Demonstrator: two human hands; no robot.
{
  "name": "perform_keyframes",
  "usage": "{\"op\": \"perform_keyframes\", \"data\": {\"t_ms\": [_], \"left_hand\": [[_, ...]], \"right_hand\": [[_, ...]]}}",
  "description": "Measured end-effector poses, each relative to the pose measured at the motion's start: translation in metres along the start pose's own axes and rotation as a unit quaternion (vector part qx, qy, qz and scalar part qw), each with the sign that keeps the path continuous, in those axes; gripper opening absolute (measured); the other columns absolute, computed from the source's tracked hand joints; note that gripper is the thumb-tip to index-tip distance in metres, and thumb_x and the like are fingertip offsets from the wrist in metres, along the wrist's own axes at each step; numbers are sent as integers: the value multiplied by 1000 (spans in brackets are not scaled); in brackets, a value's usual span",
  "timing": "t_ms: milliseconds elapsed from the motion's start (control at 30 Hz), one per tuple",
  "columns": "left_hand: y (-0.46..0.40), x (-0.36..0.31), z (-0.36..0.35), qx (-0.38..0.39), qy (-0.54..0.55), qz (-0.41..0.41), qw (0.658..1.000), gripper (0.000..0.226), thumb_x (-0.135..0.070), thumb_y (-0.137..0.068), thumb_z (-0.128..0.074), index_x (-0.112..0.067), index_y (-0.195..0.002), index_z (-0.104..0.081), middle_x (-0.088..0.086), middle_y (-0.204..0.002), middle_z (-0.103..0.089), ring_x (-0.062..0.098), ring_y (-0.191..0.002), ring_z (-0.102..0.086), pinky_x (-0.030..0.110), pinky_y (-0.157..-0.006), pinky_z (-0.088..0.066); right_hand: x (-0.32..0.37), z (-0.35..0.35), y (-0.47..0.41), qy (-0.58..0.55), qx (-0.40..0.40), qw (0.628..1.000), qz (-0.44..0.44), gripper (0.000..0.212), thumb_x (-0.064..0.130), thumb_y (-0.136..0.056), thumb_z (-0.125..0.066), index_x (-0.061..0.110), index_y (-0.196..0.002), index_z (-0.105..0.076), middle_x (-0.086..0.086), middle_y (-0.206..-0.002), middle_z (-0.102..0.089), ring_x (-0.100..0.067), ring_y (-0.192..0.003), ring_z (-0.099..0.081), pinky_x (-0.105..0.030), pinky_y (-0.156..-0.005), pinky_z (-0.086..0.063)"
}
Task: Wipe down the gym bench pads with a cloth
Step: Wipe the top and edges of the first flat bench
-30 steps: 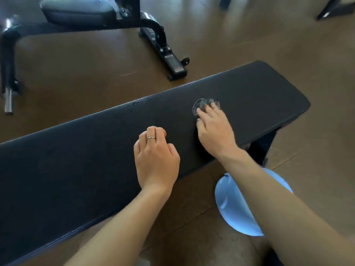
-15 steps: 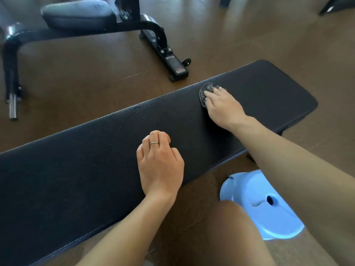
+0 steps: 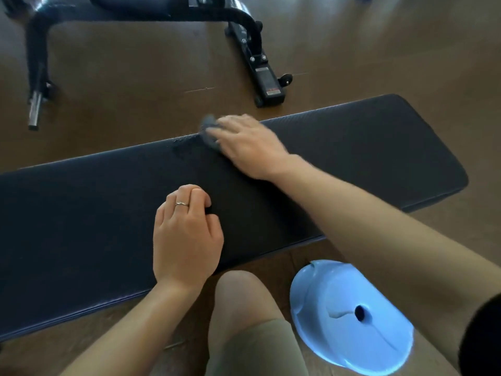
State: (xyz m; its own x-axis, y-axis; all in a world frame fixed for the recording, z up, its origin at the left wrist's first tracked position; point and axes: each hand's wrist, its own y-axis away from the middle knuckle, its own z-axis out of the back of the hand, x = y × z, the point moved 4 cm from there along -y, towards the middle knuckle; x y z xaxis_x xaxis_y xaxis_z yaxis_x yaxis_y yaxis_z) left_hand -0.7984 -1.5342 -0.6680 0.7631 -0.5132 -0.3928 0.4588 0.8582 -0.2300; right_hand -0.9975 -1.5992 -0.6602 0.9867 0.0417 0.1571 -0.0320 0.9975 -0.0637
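We look down on a long black bench pad (image 3: pixel 352 147) that runs across a brown floor (image 3: pixel 135 85). The right hand (image 3: pixel 248 146) reaches out to the pad's far edge, palm down, pressing a small grey cloth (image 3: pixel 210 131) against the surface; the cloth shows only at the fingertips and is blurred, so we cannot tell how the fingers hold it, only that the hand lies flat over it. Just left of the cloth, a patch of the pad's far edge looks scuffed or wet, though the blur leaves us unsure which. The left hand (image 3: pixel 185 234) rests on the near half of the pad, fingers curled under in a loose fist with nothing in it, a thin ring (image 3: pixel 181 204) on one finger. A bare knee (image 3: pixel 241 299) in khaki shorts sits below the pad's near edge, and beside it on the floor lies a light blue plastic stool (image 3: pixel 349 318) with a dark hole in its top. Beyond the pad stands a second bench frame (image 3: pixel 260 69), black metal, with a small wheel at its foot.
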Motion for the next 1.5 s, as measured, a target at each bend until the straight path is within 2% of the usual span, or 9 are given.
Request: {"op": "perform_keyframes", "data": {"t_ms": [167,300,467,633,733,900,1200,1367,1500], "left_hand": [[0,1,-2,-6,-6,-3,1000,15,-10,-89,-56,-13,-103,-59,6,-109,-61,26,-102,-57,44,-97,-50],[-1,-1,-1,-5,-5,-6,1000,16,-14,-90,-49,-14,-102,-58,4,-107,-60,24,-100,-57,42,-96,-51],[-1,-2,0,-4,-11,-13,1000,19,-20,-93,-43,-14,-104,-58,5,-108,-60,24,-102,-56,42,-96,-50],[0,-4,2,5,-17,-12,1000,18,-20,-95,-45,-11,-101,-60,7,-105,-61,25,-99,-56,43,-93,-51],[-2,-2,1,11,-7,-6,1000,21,-24,-94,-42,-14,-99,-60,4,-105,-60,23,-99,-56,43,-94,-53],[-2,-3,2,16,0,-17,1000,40,-33,-91,-26,-14,-100,-60,5,-108,-62,25,-102,-58,44,-97,-53],[0,17,28,18,74,-20,997,19,-12,-91,-60,-13,-110,-62,3,-107,-63,18,-98,-57,30,-90,-43],[10,86,70,5,-20,-3,1000,23,-18,-95,-58,-11,-117,-62,7,-118,-64,26,-109,-59,42,-100,-44],[24,127,68,24,-35,17,999,28,-18,-99,-54,-9,-124,-59,8,-134,-59,30,-122,-55,46,-109,-41]], "right_hand": [[-136,31,39,4,-25,979,-200,41,22,-107,-35,12,-134,-63,-16,-142,-55,-39,-126,-51,-41,-107,-35],[-129,22,40,8,-67,940,-335,52,28,-104,-25,4,-128,-64,-15,-142,-52,-37,-132,-45,-45,-113,-33],[24,-11,-12,-19,-129,985,-109,40,11,-91,-37,-4,-91,-74,-24,-101,-72,-43,-105,-65,-48,-107,-40],[68,5,14,-79,-13,995,67,41,20,-108,-38,8,-143,-56,-12,-159,-40,-27,-150,-33,-17,-119,-10],[-7,26,41,-64,-80,995,-4,32,14,-102,-52,8,-128,-69,-11,-149,-54,-28,-132,-56,-27,-106,-34],[-66,25,79,-60,-103,951,-285,42,21,-108,-38,6,-144,-55,-14,-163,-33,-29,-150,-29,-32,-121,-20],[81,3,49,-155,-86,979,-103,32,12,-98,-56,9,-128,-69,-7,-150,-53,-25,-145,-40,-32,-120,-28],[78,29,57,-280,-124,927,-217,10,14,-95,-65,16,-98,-74,3,-105,-67,-11,-97,-61,-3,-76,-40],[101,27,61,-388,-94,883,-248,14,20,-96,-62,24,-107,-68,4,-107,-68,-14,-102,-63,-27,-88,-51]]}}
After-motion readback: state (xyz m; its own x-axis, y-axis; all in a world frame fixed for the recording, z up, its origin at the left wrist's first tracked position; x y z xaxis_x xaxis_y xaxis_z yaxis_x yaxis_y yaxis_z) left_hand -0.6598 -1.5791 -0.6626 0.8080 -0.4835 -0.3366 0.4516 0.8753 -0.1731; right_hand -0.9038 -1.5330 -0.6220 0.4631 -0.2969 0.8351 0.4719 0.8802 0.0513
